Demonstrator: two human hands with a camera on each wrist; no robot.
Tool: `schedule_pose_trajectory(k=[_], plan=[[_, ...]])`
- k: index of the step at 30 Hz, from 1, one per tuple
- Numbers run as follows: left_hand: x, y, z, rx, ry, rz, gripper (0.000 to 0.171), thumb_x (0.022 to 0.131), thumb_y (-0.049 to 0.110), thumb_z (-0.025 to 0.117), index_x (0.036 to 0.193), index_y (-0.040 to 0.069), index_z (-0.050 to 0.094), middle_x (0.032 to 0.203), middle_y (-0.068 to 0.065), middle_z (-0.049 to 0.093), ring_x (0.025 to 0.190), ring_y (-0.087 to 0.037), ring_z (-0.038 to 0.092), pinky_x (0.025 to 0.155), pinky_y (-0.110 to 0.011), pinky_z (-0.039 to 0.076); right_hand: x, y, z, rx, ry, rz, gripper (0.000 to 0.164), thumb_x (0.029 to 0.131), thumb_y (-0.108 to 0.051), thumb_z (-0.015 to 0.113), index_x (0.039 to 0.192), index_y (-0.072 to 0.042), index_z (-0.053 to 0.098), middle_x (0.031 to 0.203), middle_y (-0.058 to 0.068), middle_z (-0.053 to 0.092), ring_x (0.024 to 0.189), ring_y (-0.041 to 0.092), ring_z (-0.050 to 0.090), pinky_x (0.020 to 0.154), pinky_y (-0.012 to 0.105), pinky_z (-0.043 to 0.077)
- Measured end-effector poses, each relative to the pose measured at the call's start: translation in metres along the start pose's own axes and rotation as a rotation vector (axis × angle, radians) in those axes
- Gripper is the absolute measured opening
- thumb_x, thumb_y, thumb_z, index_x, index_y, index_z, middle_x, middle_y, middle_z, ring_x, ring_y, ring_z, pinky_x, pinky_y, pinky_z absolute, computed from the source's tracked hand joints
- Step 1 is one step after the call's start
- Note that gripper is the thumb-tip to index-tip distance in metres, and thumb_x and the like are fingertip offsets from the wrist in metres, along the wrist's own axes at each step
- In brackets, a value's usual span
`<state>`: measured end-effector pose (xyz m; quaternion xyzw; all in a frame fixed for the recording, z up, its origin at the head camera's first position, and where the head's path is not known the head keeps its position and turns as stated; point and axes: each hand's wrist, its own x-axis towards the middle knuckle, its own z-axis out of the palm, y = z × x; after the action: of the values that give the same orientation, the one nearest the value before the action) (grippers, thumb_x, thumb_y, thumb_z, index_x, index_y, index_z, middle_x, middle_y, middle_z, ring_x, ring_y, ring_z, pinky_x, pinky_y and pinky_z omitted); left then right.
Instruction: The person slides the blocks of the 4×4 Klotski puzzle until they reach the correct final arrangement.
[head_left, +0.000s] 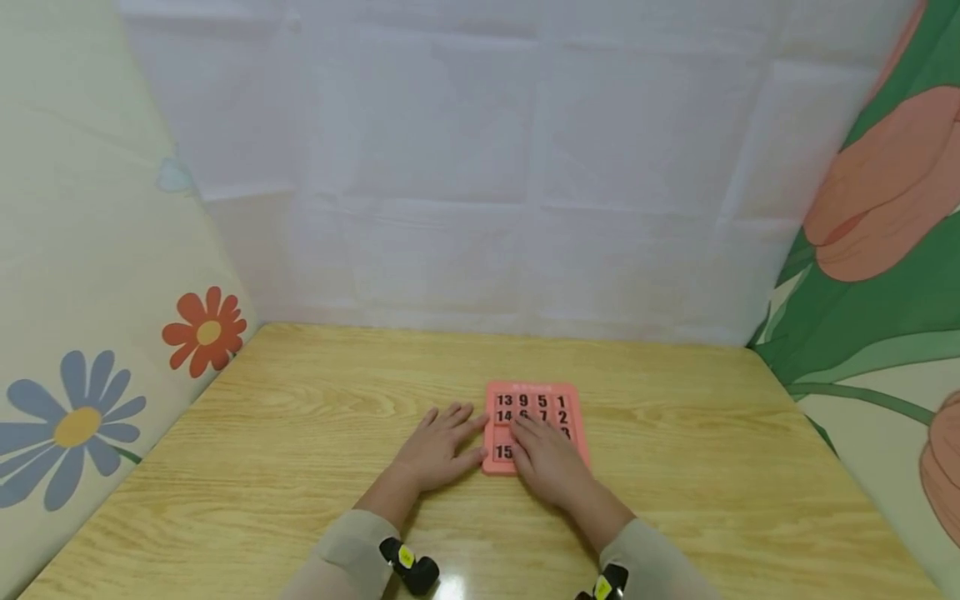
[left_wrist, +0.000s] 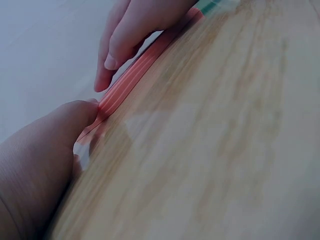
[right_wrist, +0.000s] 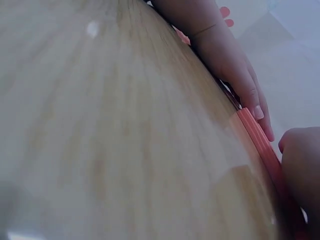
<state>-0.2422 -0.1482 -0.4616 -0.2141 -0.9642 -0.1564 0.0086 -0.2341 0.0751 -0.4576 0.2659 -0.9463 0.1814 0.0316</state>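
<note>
A pink sliding number puzzle lies flat on the table, its black numerals in rows; 13, 9, 5, 1 run along the top. My left hand rests at its left side with fingers spread, the thumb touching the pink side edge in the left wrist view. Over the puzzle's lower middle lies my right hand, fingers extended and fingertips on the tiles near 14 and 6. It hides several tiles. A bare pink spot shows between 14 and 15. Side-on, the right wrist view shows the puzzle's ridged edge.
The wood-grain table extends around the puzzle on all sides. A white cloth hangs behind it. Flower-printed cloths stand at the left and right. Black wrist devices sit on both sleeves.
</note>
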Motion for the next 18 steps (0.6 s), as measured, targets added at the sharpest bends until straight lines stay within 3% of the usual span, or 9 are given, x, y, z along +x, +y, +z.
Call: schedule_pose_trajectory(k=[11, 18], plan=[[0.0, 0.0, 0.001, 0.008, -0.01, 0.0, 0.061, 0.098, 0.054, 0.046, 0.151, 0.024, 0.04, 0.16, -0.008, 0.033, 0.151, -0.029, 0.024, 0.124, -0.054, 0.014, 0.013, 0.001, -0.003, 0.013, -0.061, -0.002, 0.048, 0.104, -0.031, 0.039, 0.146, -0.01, 0.048, 0.155, 0.006, 0.043, 0.148, 0.029, 0.03, 0.124, 0.051, 0.019], [0.001, -0.001, 0.003, 0.004, -0.006, 0.0, 0.061, 0.098, 0.053, 0.046, 0.151, 0.024, 0.041, 0.16, -0.008, 0.033, 0.151, -0.029, 0.025, 0.124, -0.054, 0.014, 0.01, 0.003, -0.001, 0.005, -0.043, -0.019, 0.047, 0.104, -0.032, 0.039, 0.145, -0.01, 0.049, 0.153, 0.006, 0.045, 0.148, 0.028, 0.03, 0.123, 0.05, 0.022]])
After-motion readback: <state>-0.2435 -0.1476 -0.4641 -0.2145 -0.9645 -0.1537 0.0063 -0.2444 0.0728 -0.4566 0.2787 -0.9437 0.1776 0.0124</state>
